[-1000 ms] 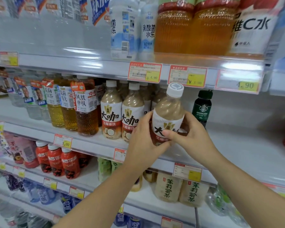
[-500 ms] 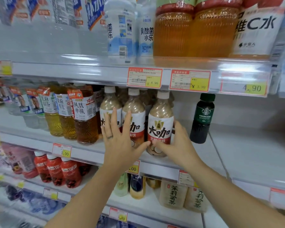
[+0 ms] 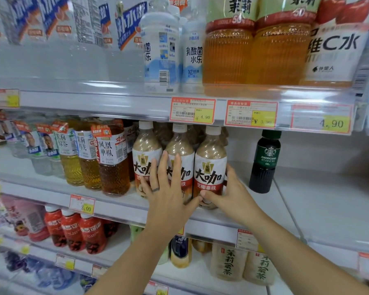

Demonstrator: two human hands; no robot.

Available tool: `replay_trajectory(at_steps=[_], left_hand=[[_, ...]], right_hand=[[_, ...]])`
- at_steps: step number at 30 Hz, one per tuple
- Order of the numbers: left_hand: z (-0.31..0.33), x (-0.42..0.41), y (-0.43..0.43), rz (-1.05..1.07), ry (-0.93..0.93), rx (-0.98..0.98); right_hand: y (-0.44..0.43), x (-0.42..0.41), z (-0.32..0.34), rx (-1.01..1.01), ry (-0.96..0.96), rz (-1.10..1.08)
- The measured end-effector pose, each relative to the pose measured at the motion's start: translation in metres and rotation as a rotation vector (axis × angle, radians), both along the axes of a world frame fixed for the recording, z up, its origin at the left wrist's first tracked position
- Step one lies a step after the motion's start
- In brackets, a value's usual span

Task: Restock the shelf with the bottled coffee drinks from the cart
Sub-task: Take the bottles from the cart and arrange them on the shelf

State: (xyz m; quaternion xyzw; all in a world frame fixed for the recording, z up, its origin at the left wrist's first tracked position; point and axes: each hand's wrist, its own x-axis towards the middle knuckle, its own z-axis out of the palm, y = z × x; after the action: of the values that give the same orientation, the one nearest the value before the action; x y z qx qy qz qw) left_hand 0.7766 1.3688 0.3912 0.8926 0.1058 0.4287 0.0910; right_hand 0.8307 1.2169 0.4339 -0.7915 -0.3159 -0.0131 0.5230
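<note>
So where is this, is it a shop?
Most likely yes, the drinks aisle of a shop. The shelves are packed with rows of drink bottles, price tags line their front edges, and a right hand holds a coffee bottle beside two like it.

**Shelf Count by Kind**

Against the left hand [image 3: 168,188] and right hand [image 3: 232,196], three coconut latte bottles [image 3: 210,167] in front; more behind, number unclear. Right of the right hand, one Starbucks Americano bottle [image 3: 266,160]. Left of the left hand, three amber tea bottles [image 3: 113,165] in front. Above the hands, three price tags [image 3: 192,109], two white lactic drink bottles [image 3: 160,54], two large jasmine tea bottles [image 3: 228,52]. Below the left hand, three red bottles [image 3: 71,231]; below the right, two pale jasmine tea bottles [image 3: 228,262].
</note>
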Motion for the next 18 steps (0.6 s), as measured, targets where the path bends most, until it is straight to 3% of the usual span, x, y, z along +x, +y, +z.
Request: replay_trajectory(at_steps=[4, 9, 18], left_hand=[[0.001, -0.004, 0.011, 0.003, -0.007, -0.039], [0.008, -0.005, 0.022, -0.008, 0.057, -0.197], [-0.001, 0.006, 0.021, 0.05, -0.038, -0.113]], right_hand=[[-0.01, 0.006, 0.016, 0.09, 0.07, 0.057], [-0.009, 0.018, 0.009, -0.004, 0.056, 0.147], [-0.006, 0.022, 0.003, 0.031, 0.048, 0.135]])
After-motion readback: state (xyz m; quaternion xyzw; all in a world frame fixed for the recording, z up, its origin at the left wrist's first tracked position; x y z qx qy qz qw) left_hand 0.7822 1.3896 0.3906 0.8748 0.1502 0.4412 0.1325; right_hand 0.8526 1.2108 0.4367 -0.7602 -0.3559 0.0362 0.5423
